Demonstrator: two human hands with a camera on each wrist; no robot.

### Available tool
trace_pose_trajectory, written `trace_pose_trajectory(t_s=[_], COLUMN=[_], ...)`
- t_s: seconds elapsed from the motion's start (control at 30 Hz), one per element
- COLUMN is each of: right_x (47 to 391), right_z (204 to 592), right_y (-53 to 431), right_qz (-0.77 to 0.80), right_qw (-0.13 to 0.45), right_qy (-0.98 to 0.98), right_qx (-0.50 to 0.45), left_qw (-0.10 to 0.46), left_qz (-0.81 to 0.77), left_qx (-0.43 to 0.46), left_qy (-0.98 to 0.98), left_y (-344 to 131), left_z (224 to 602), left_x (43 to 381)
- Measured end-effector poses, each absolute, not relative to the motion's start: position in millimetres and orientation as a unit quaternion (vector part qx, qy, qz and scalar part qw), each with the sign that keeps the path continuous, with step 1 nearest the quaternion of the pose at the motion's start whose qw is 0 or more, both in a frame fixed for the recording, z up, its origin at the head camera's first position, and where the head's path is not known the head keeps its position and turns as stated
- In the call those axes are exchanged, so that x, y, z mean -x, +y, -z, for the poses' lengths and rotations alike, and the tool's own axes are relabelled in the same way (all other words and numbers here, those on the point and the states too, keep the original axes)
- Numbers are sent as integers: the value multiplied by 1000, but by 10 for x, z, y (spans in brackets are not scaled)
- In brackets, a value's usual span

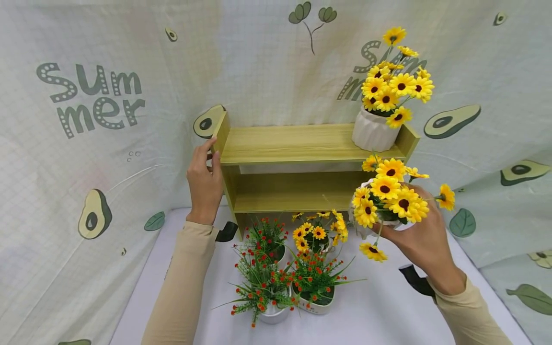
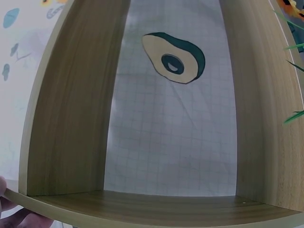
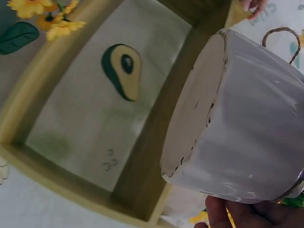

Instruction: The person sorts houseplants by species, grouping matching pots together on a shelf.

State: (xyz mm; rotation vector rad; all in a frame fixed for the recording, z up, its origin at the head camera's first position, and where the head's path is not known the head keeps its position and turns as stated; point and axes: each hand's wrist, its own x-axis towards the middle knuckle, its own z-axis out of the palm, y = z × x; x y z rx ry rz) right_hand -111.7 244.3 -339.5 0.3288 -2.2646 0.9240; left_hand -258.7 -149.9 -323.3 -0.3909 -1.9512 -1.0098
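My right hand [image 1: 424, 239] grips a white flower pot [image 3: 256, 118] of yellow artificial daisies [image 1: 388, 191], held up in front of the shelf's right end. In the right wrist view the pot's pale underside faces the shelf boards; the flowers cover most of it in the head view. At the other end, my left hand [image 1: 206, 179] touches the outer side and edge of the wooden shelf [image 1: 293, 143] with its fingertips. A second white pot [image 1: 374, 132] with yellow daisies stands on the top board, at the right end.
On the white table [image 1: 362, 306] before the shelf stand several pots: red-flowered green plants [image 1: 263, 282] and another yellow daisy plant [image 1: 319, 234]. Behind the shelf hangs a cloth [image 1: 267, 57] printed with avocados. The shelf's lower board [image 1: 293, 191] lies behind the held flowers.
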Motion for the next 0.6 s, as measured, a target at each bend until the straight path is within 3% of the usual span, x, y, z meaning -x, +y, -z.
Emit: trace_pose_trajectory(t_s=[0.6], right_x=[1770], right_z=[2749], right_y=[1869], right_qz=[-338], right_qw=[376], right_qy=[-848], right_qx=[-161], left_qw=[443], left_qz=[399], left_qx=[157], left_qy=[-787], left_y=[-1514], left_z=[3257], left_x=[2604])
